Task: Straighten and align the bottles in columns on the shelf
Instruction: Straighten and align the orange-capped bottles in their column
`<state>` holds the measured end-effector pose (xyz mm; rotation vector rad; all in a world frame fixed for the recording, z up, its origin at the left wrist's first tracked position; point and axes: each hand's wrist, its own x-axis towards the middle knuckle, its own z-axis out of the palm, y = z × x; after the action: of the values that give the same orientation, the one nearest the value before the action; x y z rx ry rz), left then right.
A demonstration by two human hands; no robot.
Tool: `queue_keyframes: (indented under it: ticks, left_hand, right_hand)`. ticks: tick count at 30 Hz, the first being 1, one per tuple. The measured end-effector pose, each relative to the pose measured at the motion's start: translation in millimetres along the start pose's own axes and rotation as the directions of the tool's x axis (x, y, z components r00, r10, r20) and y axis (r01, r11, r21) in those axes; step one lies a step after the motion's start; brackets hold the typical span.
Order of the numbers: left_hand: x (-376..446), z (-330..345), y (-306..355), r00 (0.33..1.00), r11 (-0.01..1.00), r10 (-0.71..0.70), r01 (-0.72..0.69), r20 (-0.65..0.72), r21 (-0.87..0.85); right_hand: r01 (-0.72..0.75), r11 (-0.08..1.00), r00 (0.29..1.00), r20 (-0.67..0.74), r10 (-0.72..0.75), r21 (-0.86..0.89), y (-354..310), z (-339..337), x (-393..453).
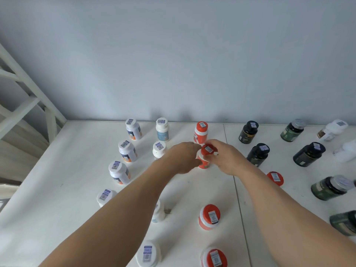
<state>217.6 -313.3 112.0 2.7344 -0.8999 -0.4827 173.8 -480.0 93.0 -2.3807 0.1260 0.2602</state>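
Observation:
Both my hands hold one red-capped bottle [206,154] in the second row of the red column. My left hand [181,158] grips its left side and my right hand [225,157] grips its right side and cap. Behind it stands another red bottle [200,132]. Nearer me in the same column are a red bottle [209,216] and a further red bottle [213,257]. A stray red bottle [275,178] sits to the right, half hidden by my right forearm. White-capped bottles [127,151] form a column on the left.
The white shelf [57,189] meets a pale wall at the back. A second white-capped column [161,129] runs behind my left arm. Dark bottles [258,154] and green bottles [291,130] stand scattered on the right. A white frame [28,93] rises at the left.

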Motion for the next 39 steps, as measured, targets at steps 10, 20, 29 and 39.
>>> queue_keyframes:
  ticks: [10, 20, 29, 39]
  left_hand:
    - [16, -1, -5, 0.993, 0.922, -0.055, 0.092, 0.108, -0.377]
    - [9, -14, -20, 0.982, 0.816, 0.071, 0.043, 0.174, -0.577]
    - [11, -15, -22, 0.969, 0.800, 0.090, 0.066, 0.228, -0.596]
    - [21, -2, -21, 0.998, 0.995, 0.052, -0.055, 0.031, 0.081]
  right_hand:
    - [0.014, 0.998, 0.997, -0.079, -0.009, 0.063, -2, -27, -1]
    - [0.026, 0.999, 0.985, -0.172, -0.018, 0.042, -22, -26, -3]
    - [0.008, 0.999, 0.985, -0.170, -0.001, 0.037, -24, -24, -7]
    - [-0.044, 0.999, 0.983, -0.176, 0.043, 0.001, -4, -3, -3]
